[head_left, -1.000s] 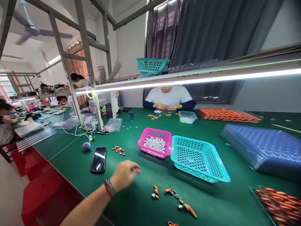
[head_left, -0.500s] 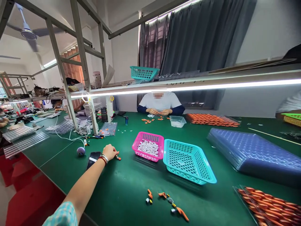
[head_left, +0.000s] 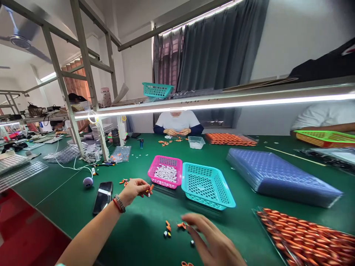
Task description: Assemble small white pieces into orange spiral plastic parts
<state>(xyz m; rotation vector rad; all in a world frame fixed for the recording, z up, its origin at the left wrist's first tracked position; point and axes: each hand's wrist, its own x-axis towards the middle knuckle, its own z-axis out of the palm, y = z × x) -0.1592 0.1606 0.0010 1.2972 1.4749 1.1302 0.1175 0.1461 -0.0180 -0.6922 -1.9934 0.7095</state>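
Note:
My left hand (head_left: pixel 133 191), with a beaded bracelet and a red band at the wrist, is closed on small orange parts (head_left: pixel 151 188) with white bits, left of the pink basket's front corner. Several orange pieces (head_left: pixel 125 181) lie on the table just behind it. At the lower right, my right hand (head_left: pixel 215 240) is slightly blurred, its thumb and fingers apart. Close to its fingertips lies an orange piece (head_left: pixel 181 225); I cannot tell whether they touch. Further left rests an orange part (head_left: pixel 168 225) with white and yellow bits beside it.
The pink basket (head_left: pixel 179 173) holds small white pieces; a turquoise basket (head_left: pixel 229 197) adjoins it. Stacked clear blue trays (head_left: pixel 277 173) and a tray of orange parts (head_left: pixel 305 232) stand right. A phone (head_left: pixel 103 197) lies left. Opposite sits a co-worker (head_left: pixel 177 123).
My left hand has come nearer with orange parts lifted in its fingers. My right hand has entered at the lower right over the loose pieces. The view has shifted right.

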